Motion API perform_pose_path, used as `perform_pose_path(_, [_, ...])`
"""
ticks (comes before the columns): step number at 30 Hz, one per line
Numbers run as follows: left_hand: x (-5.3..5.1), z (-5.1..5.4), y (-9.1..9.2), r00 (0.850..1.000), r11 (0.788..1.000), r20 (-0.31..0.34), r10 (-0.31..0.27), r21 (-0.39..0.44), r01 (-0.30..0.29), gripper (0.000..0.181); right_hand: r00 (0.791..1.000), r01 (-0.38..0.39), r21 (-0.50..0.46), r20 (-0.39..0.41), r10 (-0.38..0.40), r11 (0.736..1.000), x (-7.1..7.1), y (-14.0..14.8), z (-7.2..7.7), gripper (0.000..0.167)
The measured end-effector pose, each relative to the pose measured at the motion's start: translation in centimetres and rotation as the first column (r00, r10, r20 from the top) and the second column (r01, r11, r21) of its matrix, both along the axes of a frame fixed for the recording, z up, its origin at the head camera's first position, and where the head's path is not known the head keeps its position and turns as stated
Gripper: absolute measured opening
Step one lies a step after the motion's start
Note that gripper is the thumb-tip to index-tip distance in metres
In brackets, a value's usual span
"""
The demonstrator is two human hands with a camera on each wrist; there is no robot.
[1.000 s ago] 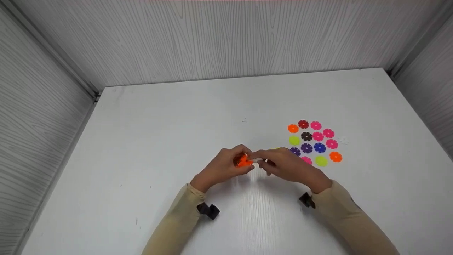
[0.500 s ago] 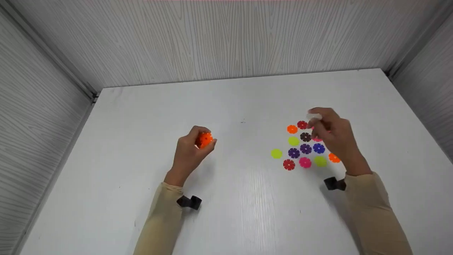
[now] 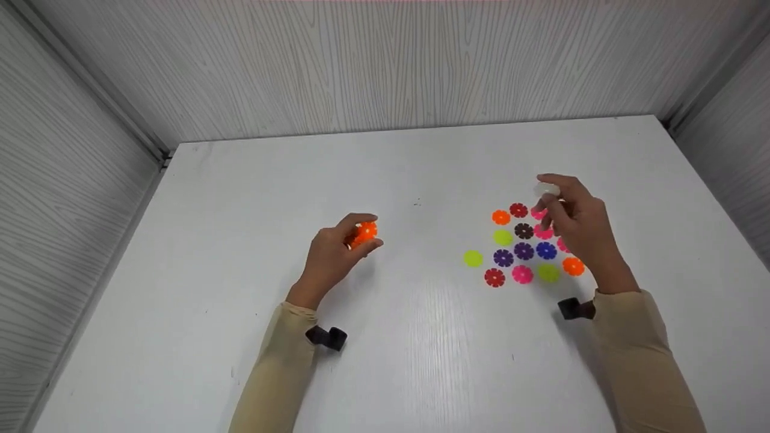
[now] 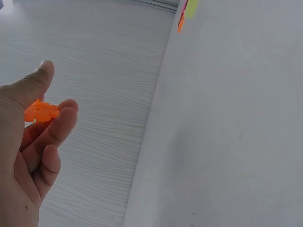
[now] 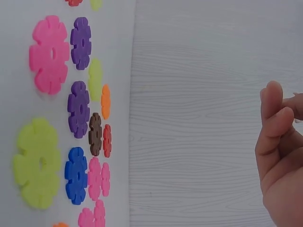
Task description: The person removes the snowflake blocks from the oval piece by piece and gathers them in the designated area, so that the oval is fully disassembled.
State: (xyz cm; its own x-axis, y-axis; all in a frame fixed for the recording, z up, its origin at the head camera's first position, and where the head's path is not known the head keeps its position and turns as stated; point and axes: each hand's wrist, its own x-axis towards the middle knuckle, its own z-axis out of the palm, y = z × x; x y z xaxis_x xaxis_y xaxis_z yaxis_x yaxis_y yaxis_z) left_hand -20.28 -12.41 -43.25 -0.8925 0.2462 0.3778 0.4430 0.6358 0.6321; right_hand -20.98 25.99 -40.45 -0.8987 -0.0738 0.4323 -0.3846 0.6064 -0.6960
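Note:
My left hand (image 3: pixel 332 254) is raised over the left-middle part of the table. Between its thumb and fingers it holds an orange flower-shaped disc (image 3: pixel 367 231), notched round the edge, which also shows edge-on as an orange disc (image 4: pixel 41 112) in the left wrist view. The fingers hide part of it, so I cannot tell whether other pieces are joined to it. On the right, my right hand (image 3: pixel 582 224) pinches a whitish disc (image 3: pixel 546 190) between thumb and fingers, above the far side of the loose discs. In the right wrist view that disc is mostly hidden behind the fingers.
Flat notched discs lie under and beside my right hand: a blue disc (image 3: pixel 546 251), a brown disc (image 3: pixel 524 231), a red disc (image 3: pixel 494 277), a yellow-green disc (image 3: pixel 473 258) and several others. Wood-grain panels (image 3: pixel 385 66) stand at the table's back and sides.
One second ago my hands were together at the middle. They have moved apart, left hand up and left with the orange disc, right hand up and right with the whitish disc.

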Motion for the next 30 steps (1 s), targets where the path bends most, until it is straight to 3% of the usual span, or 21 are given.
perform_pose_path(5, [0.1,-0.2,0.1,0.999,0.996,0.039,-0.021,-0.089,0.024,0.041,0.998,-0.011,0.005,0.068,0.011,1.000,-0.3,0.3,-0.6,0.035])
perform_pose_path(14, [-0.1,-0.6,0.5,0.982,0.996,0.188,-0.011,-0.086,0.027,0.044,0.981,-0.014,0.018,0.196,0.010,1.000,-0.7,0.4,-0.6,0.039])
perform_pose_path(21, [-0.4,-0.7,0.5,0.962,0.997,0.273,-0.011,-0.073,0.033,0.046,0.912,-0.098,0.028,0.402,0.079,0.995,-2.0,-0.3,-0.6,0.043])
perform_pose_path(30, [-0.4,-0.7,0.0,0.959,0.998,0.284,-0.012,-0.051,0.027,0.043,0.844,-0.195,0.122,0.527,0.103,0.973,-4.3,-3.4,-2.1,0.033])
